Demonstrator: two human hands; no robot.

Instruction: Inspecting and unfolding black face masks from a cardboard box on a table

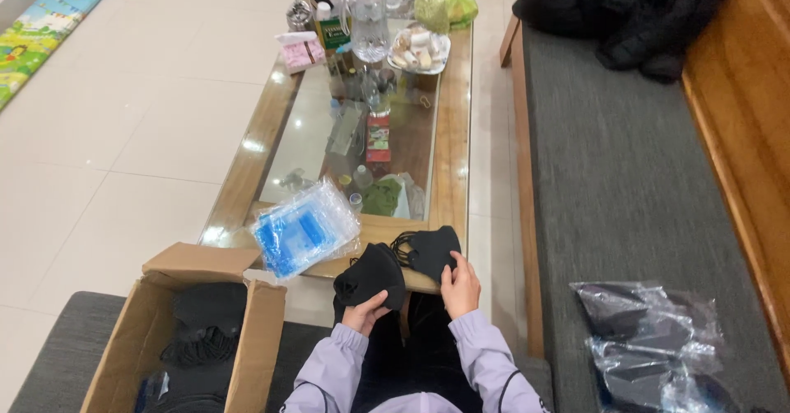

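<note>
Left hand (367, 311) is gripping a black face mask (370, 276); right hand (461, 288) is pinching, apparently, a second black mask (429, 251) lying on the glass-topped table (453, 141).

I am wearing a pale lilac jacket of smooth, slightly shiny cloth, and its long sleeves (481, 349) run down to my wrists. Each sleeve ends in a gathered cuff (463, 320) that sits snug and puckers the cloth above it into soft folds. A thin dark line of piping curves along the outer side of the right sleeve. My left hand (366, 313) and right hand (461, 288) are bare, without gloves, rings or a watch.
</note>
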